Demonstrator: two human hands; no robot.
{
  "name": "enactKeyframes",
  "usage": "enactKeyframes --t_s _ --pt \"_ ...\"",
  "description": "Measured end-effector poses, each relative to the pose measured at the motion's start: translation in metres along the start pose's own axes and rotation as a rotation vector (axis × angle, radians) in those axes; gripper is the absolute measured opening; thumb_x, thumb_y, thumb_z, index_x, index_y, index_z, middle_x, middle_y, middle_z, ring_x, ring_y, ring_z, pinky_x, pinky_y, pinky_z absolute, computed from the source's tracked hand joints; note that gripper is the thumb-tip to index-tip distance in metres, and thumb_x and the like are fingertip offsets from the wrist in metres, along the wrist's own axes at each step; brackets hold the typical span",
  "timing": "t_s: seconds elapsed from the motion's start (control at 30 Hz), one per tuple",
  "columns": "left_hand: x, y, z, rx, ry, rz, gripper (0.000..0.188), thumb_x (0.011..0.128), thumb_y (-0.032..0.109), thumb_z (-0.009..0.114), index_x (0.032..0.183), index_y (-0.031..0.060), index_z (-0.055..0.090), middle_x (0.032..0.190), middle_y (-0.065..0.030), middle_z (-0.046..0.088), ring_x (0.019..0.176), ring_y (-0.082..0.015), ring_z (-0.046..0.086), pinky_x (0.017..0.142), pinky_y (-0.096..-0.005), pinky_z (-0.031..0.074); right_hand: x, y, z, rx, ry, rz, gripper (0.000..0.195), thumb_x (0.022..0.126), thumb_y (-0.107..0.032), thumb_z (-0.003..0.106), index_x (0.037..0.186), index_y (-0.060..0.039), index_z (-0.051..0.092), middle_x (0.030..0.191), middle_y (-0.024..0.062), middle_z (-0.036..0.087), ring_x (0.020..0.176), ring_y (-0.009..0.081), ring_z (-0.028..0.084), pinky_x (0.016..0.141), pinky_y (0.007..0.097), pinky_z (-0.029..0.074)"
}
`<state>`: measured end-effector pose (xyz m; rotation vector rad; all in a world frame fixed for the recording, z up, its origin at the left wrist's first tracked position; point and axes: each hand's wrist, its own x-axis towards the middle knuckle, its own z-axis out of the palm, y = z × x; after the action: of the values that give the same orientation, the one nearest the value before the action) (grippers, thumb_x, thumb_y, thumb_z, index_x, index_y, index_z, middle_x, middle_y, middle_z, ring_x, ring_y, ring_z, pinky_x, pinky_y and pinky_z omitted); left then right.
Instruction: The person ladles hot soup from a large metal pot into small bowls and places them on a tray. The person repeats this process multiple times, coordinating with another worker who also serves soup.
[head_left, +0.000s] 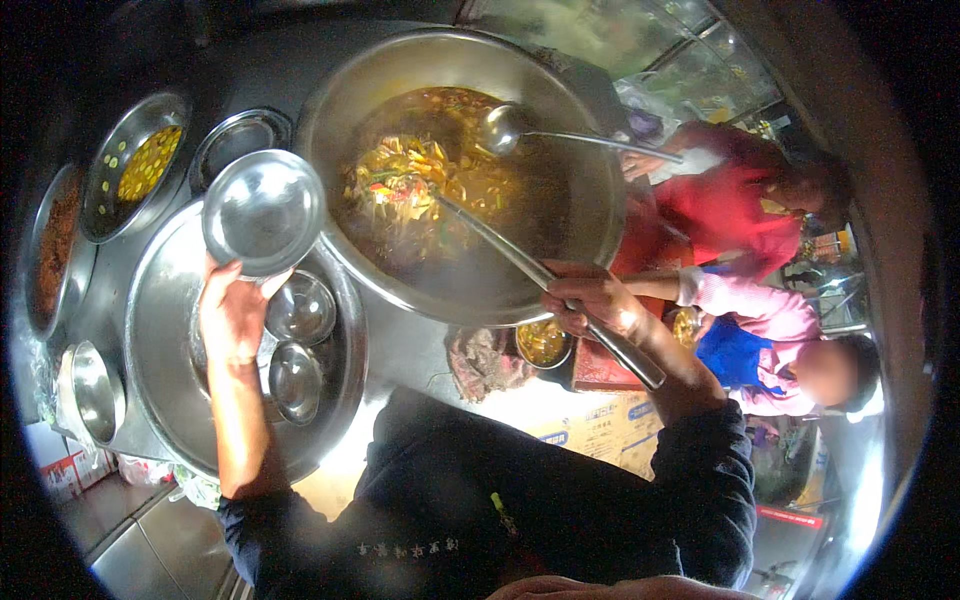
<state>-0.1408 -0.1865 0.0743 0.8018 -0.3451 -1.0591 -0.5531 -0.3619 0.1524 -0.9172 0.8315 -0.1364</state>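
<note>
My left hand (231, 311) holds an empty stainless steel bowl (264, 214) by its near rim, above the edge of a wide metal basin (166, 315). Inside that basin lie two more steel bowls, an upper bowl (301, 307) and a lower bowl (295, 382). My right hand (596, 300) is closed around the long metal handle of a serving tool (502, 234). Its head is hidden under a heap of cooked vegetables (409, 169) over the broth in a large steel pot (592, 225).
A co-worker in red holds a ladle (504, 129) over the same pot. Another person, in pink, holds a bowl of food (684, 326). A filled bowl (546, 341) stands beside a crumpled cloth (487, 364). Leftward are a yellow soup pan (154, 161) and a reddish-brown food pan (60, 240).
</note>
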Motion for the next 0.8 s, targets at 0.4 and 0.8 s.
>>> enactKeyframes --t_s 0.4,0.8 --pt "0.059 -0.146 0.101 -0.115 -0.028 -0.217 0.054 0.083 0.004 0.064 0.131 0.0148 0.043 0.124 -0.0111 0.057 0.097 -0.0299 0.066 0.079 -0.0483 0.060 -0.119 -0.039 0.011 0.102 0.017 -0.156 0.037 0.092 0.001 0.059 0.129 0.0049 0.054 0.088 0.0158 0.062 0.054 0.0124 0.054 0.043 0.0256 0.042" --pt "0.068 -0.183 0.112 -0.242 -0.089 -0.306 0.054 0.084 -0.002 0.056 0.133 0.0144 0.042 0.127 -0.0129 0.057 0.110 -0.0349 0.064 0.078 -0.0535 0.061 -0.106 0.061 -0.004 -1.015 0.436 -0.425 0.056 0.095 -0.007 0.057 0.148 -0.0036 0.039 0.075 0.0050 0.057 0.062 0.0101 0.056 0.053 0.0261 0.044"
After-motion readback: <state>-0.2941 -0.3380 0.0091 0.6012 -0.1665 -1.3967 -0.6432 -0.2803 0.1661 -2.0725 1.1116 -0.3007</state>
